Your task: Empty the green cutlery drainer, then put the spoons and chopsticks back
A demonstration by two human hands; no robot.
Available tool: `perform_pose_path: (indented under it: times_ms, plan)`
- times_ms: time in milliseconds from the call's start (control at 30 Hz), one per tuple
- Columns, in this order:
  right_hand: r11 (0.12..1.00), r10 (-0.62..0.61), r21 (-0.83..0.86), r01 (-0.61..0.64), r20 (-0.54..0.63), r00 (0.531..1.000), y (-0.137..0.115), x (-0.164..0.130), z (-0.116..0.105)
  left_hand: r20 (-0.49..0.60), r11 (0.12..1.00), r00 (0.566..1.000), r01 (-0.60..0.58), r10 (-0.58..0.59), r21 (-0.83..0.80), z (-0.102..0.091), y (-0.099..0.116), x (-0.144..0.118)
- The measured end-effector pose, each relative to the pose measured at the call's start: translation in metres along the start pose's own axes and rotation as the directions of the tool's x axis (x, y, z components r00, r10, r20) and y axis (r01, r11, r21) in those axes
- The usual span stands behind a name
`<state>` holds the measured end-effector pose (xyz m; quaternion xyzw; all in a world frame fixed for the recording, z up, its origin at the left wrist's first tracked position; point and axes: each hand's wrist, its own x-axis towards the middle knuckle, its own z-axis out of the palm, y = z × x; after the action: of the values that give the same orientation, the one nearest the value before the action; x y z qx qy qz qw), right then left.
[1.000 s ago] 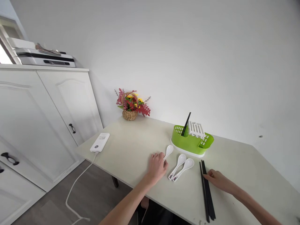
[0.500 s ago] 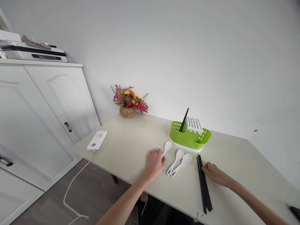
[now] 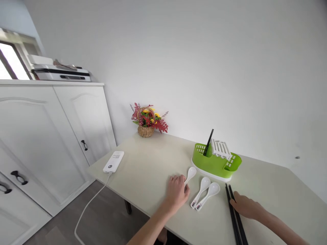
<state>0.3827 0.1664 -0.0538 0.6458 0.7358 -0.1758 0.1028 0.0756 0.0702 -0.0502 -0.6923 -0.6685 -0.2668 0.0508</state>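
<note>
My left hand (image 3: 177,193) rests on the table with its fingers curled around the handle of a white spoon (image 3: 191,173), whose bowl sticks out past them. To its right lie two more white spoons (image 3: 205,184) side by side, with labels on their handles. My right hand (image 3: 246,205) pinches a black chopstick (image 3: 240,226) from the right side; the fingertips are partly hidden. Just left of it lie more black chopsticks (image 3: 231,211), their near ends cut off by the frame. Behind stands a green utensil holder (image 3: 211,165) with black chopsticks (image 3: 208,141) leaning in its left compartment.
A white slotted piece (image 3: 221,149) sits across the holder's middle. A flower basket (image 3: 146,131) stands at the table's back left by the wall. Near the left edge lies a white power bank (image 3: 113,161) with a cable (image 3: 93,200) hanging down. White cabinets (image 3: 94,112) rise beyond.
The view has shifted, so everything sits lower and further right. The black chopsticks under my right hand now show a gap at their far ends. My left hand stays at the spoon.
</note>
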Motion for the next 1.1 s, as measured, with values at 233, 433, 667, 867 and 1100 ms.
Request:
perform_pose_path:
  times_ms: [233, 433, 667, 867, 1100]
  plan:
    - [1.0, -0.007, -0.027, 0.006, -0.051, 0.999, -0.006, 0.003, 0.0, 0.02, 0.999, 1.0, 0.011, -0.011, 0.034, -0.001, 0.002, -0.004]
    - [1.0, -0.005, -0.029, 0.002, -0.08, 0.997, -0.001, 0.004, 0.001, 0.013, 0.999, 1.0, 0.002, -0.002, 0.036, 0.0, 0.003, -0.006]
    - [0.999, -0.008, -0.048, 0.003, -0.094, 0.996, -0.001, 0.009, 0.0, -0.059, 1.0, 0.998, -0.011, 0.013, 0.027, 0.002, 0.003, -0.007]
    - [0.998, 0.014, -0.067, -0.019, -0.064, 0.998, -0.002, 0.014, -0.004, -0.051, 1.0, 0.999, -0.005, 0.006, 0.016, -0.001, 0.003, -0.008]
    - [1.0, 0.027, -0.007, -0.027, -0.024, 0.999, -0.002, 0.02, -0.006, -0.039, 1.0, 0.999, -0.014, 0.014, 0.008, -0.005, 0.004, -0.008]
